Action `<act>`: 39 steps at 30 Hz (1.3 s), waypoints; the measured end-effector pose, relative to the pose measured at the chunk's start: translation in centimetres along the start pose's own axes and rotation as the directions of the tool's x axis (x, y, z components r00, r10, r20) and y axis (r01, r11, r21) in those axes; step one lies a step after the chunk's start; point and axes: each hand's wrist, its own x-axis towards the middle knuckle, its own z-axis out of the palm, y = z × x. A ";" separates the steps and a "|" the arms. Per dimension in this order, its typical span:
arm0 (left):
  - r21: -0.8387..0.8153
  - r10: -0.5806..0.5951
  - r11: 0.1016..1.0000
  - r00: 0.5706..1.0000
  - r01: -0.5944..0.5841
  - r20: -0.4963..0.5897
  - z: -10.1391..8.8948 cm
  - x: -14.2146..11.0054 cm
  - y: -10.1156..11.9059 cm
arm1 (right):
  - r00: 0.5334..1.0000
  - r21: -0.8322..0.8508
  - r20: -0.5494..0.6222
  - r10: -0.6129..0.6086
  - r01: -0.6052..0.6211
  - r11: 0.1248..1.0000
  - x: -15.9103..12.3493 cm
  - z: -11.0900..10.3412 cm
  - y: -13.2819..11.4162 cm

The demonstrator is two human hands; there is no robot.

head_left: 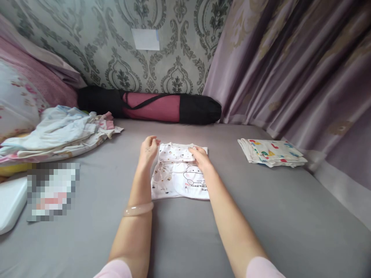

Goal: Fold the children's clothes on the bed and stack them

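Observation:
A small white baby garment (179, 175) with little dots and a cartoon print lies folded flat on the grey bed sheet (203, 239). My left hand (148, 148) is at its top left corner, fingers curled and pinching the fabric edge. My right hand (200, 156) rests on the garment's upper right part, fingers pressed together on the cloth. A pale bangle (138, 209) is on my left wrist.
A folded white cloth with coloured shapes (271, 153) lies at the right near the purple curtain (304, 77). A pile of loose pale clothes (60, 133) sits at the left. A black and pink rolled bag (156, 106) lies along the patterned wall. A white object (10, 204) is at far left.

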 end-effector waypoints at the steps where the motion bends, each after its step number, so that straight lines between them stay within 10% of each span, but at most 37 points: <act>1: 0.062 -0.008 0.998 1.000 0.007 0.009 -0.3 0.1 -0.5 | 1.000 0.007 -0.009 0.025 -0.025 1.000 -0.1 0.0 -0.1; 10: 0.534 -0.042 0.832 0.942 -0.151 0.332 1.6 -2.0 -0.6 | 0.986 -0.417 -0.103 -0.132 0.078 0.906 -1.2 -1.1 -1.1; 15: 0.573 -0.003 0.793 0.940 -0.205 0.341 1.2 -2.1 -0.3 | 0.948 -0.626 -0.110 -0.299 0.168 0.761 -2.3 -0.3 -1.5; 23: 0.480 0.221 0.783 0.898 -0.396 0.381 4.4 -2.5 0.1 | 0.839 -0.654 0.365 -0.404 0.540 0.530 -3.3 3.7 -1.1; 29: 0.660 0.091 0.664 0.913 -0.353 0.397 5.8 -3.0 -1.8 | 0.855 -0.653 0.433 -0.287 0.516 0.554 -3.4 4.4 -0.5; 34: 0.734 0.169 0.493 0.879 -0.468 0.447 5.3 -3.7 -2.0 | 0.929 -0.735 0.267 -0.257 0.368 0.570 -3.5 3.5 -0.5; 39: 0.812 0.079 0.495 0.946 -0.310 0.314 5.8 -4.5 -1.6 | 0.979 -0.803 0.100 -0.177 0.184 0.567 -3.8 2.6 0.0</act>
